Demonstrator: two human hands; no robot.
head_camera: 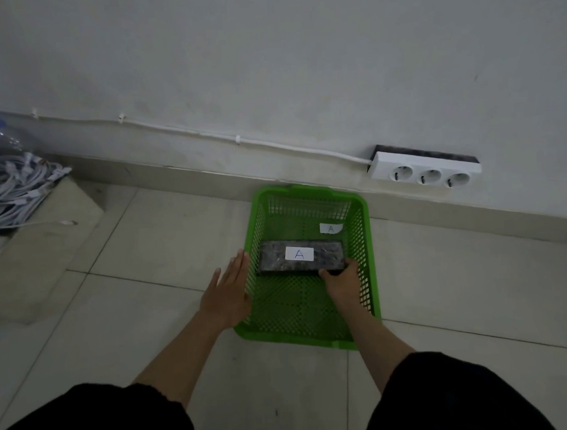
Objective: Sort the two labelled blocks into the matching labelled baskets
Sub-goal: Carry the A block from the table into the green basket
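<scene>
A green mesh basket stands on the tiled floor near the wall, with a white label "A" inside at its far right. A dark block bearing a white "A" label lies inside the basket. My right hand reaches into the basket and grips the block's near right corner. My left hand is flat with fingers straight, pressed against the outside of the basket's left wall. No second block or second basket is in view.
A white three-socket power strip is fixed low on the wall at the right, fed by a white cable along the wall. A pile of white cables lies on a beige slab at the left.
</scene>
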